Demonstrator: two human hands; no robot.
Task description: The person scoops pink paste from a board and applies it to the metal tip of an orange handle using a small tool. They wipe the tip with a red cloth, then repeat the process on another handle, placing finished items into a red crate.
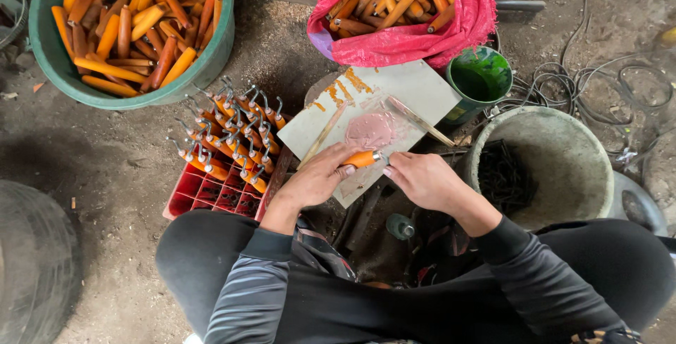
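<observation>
Orange wooden handle (362,159) sits clamped in my left hand (318,177) over the grey board (415,90), near its pink paste (371,130); my right hand (421,178) pinches a metal piece at the handle's end. Left of me, a red crate (204,192) holds many finished handles with hooks. The green tub (204,69), far left, and the red sack (401,41), far centre, remain full of bare handles, so I judge much is left.

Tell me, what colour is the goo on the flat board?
Pink. The smear of paste on the pale flat board shows best in the head view.
</observation>
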